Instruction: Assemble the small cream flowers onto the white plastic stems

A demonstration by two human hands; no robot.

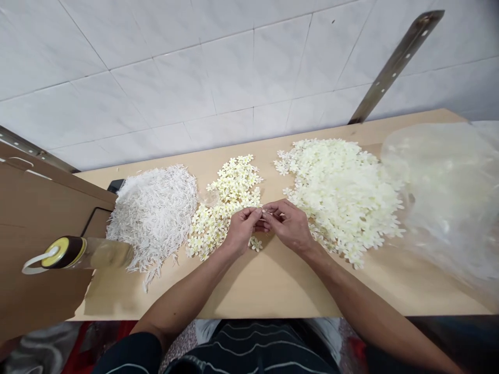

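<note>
Dark striped clothing (253,348) was seen nearest the head camera, at the edge of the table (273,293) over which both forearms (353,288) were stretched. Between the fingertips of the left hand (242,228) and right hand (291,224), brought together in a pinch, a small pale piece (263,210) was held (too tiny to be made out further), just beside the yellow-centred flowers (237,182). White strands (159,213) were heaped to the left near a bottle (64,252), and pale flowers (343,197) were piled to the right beside a translucent bag (448,197).
</note>
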